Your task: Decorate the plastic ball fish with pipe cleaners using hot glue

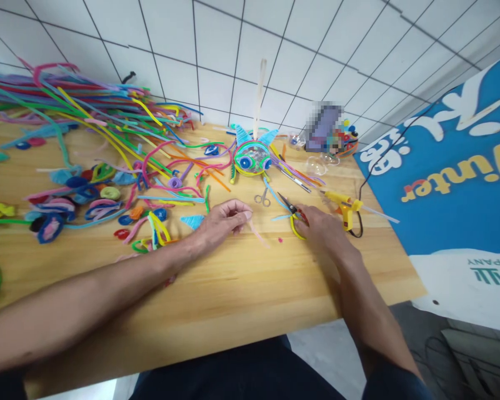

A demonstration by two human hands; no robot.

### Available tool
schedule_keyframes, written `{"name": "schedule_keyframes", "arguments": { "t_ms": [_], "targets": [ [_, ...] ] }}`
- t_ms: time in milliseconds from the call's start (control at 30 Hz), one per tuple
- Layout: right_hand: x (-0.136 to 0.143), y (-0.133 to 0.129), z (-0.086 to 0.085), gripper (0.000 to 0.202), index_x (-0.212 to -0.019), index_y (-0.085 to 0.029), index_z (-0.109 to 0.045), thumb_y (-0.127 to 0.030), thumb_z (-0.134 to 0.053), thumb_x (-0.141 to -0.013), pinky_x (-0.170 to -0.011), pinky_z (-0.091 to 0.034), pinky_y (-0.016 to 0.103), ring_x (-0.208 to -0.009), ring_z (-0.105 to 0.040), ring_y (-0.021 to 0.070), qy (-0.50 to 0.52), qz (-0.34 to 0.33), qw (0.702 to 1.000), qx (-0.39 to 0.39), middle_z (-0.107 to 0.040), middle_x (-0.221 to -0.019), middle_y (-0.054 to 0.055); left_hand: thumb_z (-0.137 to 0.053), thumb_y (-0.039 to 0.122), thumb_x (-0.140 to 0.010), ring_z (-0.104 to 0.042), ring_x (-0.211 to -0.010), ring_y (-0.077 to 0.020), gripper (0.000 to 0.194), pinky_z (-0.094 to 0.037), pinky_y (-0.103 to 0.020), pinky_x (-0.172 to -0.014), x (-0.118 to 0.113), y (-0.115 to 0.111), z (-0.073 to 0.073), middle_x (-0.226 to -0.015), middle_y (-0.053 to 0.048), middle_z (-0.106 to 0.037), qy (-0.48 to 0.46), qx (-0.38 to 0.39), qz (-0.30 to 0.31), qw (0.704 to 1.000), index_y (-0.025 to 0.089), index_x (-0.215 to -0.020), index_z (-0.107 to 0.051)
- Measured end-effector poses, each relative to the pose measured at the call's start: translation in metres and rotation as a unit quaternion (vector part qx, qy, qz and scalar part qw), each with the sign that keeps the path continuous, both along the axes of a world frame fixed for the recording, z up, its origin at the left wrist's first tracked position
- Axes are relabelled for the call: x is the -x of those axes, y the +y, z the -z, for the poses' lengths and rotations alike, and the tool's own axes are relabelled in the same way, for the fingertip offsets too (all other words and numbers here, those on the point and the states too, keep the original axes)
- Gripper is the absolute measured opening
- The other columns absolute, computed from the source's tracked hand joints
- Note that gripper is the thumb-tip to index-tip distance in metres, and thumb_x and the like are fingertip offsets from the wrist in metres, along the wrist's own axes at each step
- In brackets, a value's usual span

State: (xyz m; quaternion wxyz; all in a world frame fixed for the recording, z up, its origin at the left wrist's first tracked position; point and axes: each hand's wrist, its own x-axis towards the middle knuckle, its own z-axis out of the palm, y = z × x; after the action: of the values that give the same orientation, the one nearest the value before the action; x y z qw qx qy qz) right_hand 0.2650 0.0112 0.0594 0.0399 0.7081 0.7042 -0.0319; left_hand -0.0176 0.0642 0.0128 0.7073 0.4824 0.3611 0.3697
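My left hand (229, 219) is closed in a pinch on a pale pink pipe cleaner (259, 233), whose loose end trails toward the right. At the right, my right hand (323, 228) has its fingers round the handles of a pair of scissors (292, 208) with dark blades and yellow-and-red grips. The blades point up and left, low over the table, near a light blue pipe cleaner (280, 217). Beyond both hands stands a fish-like figure (252, 158) with blue pointed ears and round blue eyes. A small pair of metal scissors (263, 198) lies before it.
A yellow glue gun (345, 209) with a black cord lies right of my right hand. Bundled pipe cleaners (87, 91) and several coiled pieces (58, 205) cover the table's left side. Clear plastic balls (316, 165) sit at the back right, beside a blue banner (450, 222).
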Motion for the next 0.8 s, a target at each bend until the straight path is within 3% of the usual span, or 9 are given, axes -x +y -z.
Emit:
{"name": "schedule_keyframes", "arguments": {
  "t_ms": [133, 233, 333, 433, 500, 600, 633, 700, 800],
  "targets": [
    [-0.002, 0.006, 0.002, 0.048, -0.146, -0.012, -0.063, -0.029, -0.053, -0.103, -0.096, -0.054, 0.049, -0.120, -0.070, 0.0398, -0.004, 0.042, 0.994, -0.096, -0.076, -0.128, 0.023, -0.093, 0.052, -0.067, -0.047, -0.053, -0.0067, 0.045, -0.038, -0.022, -0.053, 0.000, 0.000, -0.002, -0.061, 0.005, -0.058, -0.008, 0.009, -0.011, 1.000, 0.017, -0.084, -0.072],
    [0.008, 0.000, -0.002, 0.043, -0.139, -0.016, -0.067, -0.035, -0.058, -0.102, -0.104, -0.054, 0.050, -0.119, -0.071, 0.0358, 0.115, 0.010, 0.978, -0.174, -0.078, -0.125, 0.019, -0.095, 0.054, -0.065, -0.049, -0.054, -0.0070, 0.047, -0.037, -0.022, -0.052, 0.000, 0.000, -0.005, -0.063, 0.004, -0.060, -0.011, 0.022, -0.017, 1.000, 0.017, -0.083, -0.073],
    [0.035, -0.011, -0.008, 0.042, -0.140, -0.023, -0.066, -0.039, -0.060, -0.102, -0.101, -0.058, 0.044, -0.112, -0.076, 0.0282, 0.276, -0.096, 0.951, -0.101, -0.081, -0.122, 0.011, -0.095, 0.055, -0.064, -0.049, -0.053, -0.0070, 0.048, -0.037, -0.022, -0.052, -0.001, 0.000, -0.008, -0.061, 0.004, -0.060, -0.013, 0.029, -0.022, 0.999, 0.017, -0.082, -0.072],
    [0.061, -0.018, -0.012, 0.049, -0.140, -0.024, -0.066, -0.047, -0.071, -0.097, -0.106, -0.056, 0.047, -0.118, -0.075, 0.0297, 0.290, -0.163, 0.941, -0.059, -0.081, -0.124, 0.011, -0.096, 0.056, -0.062, -0.050, -0.053, -0.0069, 0.050, -0.037, -0.022, -0.052, 0.000, 0.001, -0.011, -0.063, 0.003, -0.063, -0.016, 0.034, -0.024, 0.999, 0.017, -0.081, -0.072],
    [0.069, -0.016, -0.013, 0.050, -0.139, -0.023, -0.068, -0.052, -0.070, -0.098, -0.106, -0.056, 0.046, -0.116, -0.076, 0.0292, 0.310, -0.173, 0.934, -0.039, -0.081, -0.123, 0.011, -0.095, 0.057, -0.063, -0.049, -0.052, -0.0069, 0.050, -0.037, -0.022, -0.052, 0.000, 0.001, -0.012, -0.063, 0.003, -0.063, -0.017, 0.032, -0.021, 0.999, 0.017, -0.080, -0.072],
    [0.066, -0.010, -0.015, 0.047, -0.138, -0.023, -0.068, -0.055, -0.052, -0.108, -0.098, -0.060, 0.042, -0.110, -0.078, 0.0263, 0.395, -0.158, 0.905, -0.008, -0.082, -0.120, 0.010, -0.092, 0.058, -0.069, -0.046, -0.050, -0.0069, 0.048, -0.035, -0.022, -0.051, 0.001, 0.002, -0.011, -0.057, 0.005, -0.058, -0.018, 0.014, -0.019, 1.000, 0.017, -0.080, -0.071],
    [0.064, -0.008, -0.015, 0.048, -0.139, -0.024, -0.067, -0.055, -0.044, -0.111, -0.096, -0.061, 0.042, -0.109, -0.078, 0.0259, 0.423, -0.150, 0.893, -0.035, -0.081, -0.121, 0.010, -0.091, 0.059, -0.070, -0.046, -0.050, -0.0068, 0.047, -0.034, -0.022, -0.051, 0.002, 0.002, -0.011, -0.056, 0.005, -0.056, -0.019, 0.008, -0.024, 1.000, 0.017, -0.079, -0.071],
    [0.061, -0.004, -0.016, 0.051, -0.144, -0.025, -0.063, -0.055, -0.036, -0.113, -0.099, -0.059, 0.046, -0.117, -0.075, 0.0281, 0.427, -0.153, 0.877, -0.160, -0.078, -0.130, 0.011, -0.089, 0.060, -0.072, -0.045, -0.049, -0.0066, 0.048, -0.033, -0.022, -0.050, 0.002, 0.004, -0.010, -0.055, 0.005, -0.057, -0.022, 0.002, -0.038, 0.999, 0.017, -0.078, -0.071],
    [0.066, 0.002, -0.013, 0.055, -0.151, -0.026, -0.058, -0.057, -0.057, -0.106, -0.113, -0.050, 0.055, -0.134, -0.064, 0.0351, 0.277, -0.211, 0.875, -0.336, -0.070, -0.144, 0.014, -0.089, 0.060, -0.074, -0.045, -0.049, -0.0065, 0.047, -0.033, -0.021, -0.050, 0.002, 0.005, -0.010, -0.056, 0.004, -0.058, -0.029, 0.007, -0.046, 0.998, 0.016, -0.078, -0.071]
  ]
}}
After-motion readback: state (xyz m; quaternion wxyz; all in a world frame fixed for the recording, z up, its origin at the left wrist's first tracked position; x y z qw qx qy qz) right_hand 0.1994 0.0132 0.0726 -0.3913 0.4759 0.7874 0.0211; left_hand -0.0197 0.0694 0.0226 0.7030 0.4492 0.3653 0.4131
